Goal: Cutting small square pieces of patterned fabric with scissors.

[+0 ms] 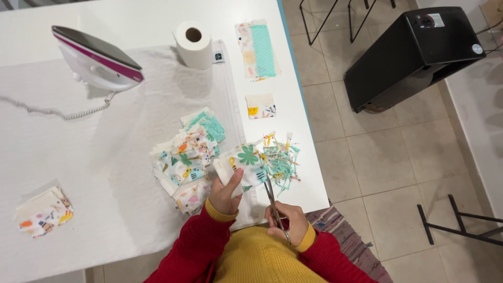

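Nearest us, our right hand (285, 222) has its grip closed through slim metal scissors (272, 202), blades raised to the printed white fabric square (242, 163) our left hand (222, 194) pinches above the white bench (63, 173).

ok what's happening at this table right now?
A person in red sleeves is trimming fabric. The left hand holds up a printed fabric square, and the right hand works scissors along its right edge. A heap of thin offcut strips lies just right of it, a pile of printed squares to the left. An iron stands on the white cloth, beside a paper roll.
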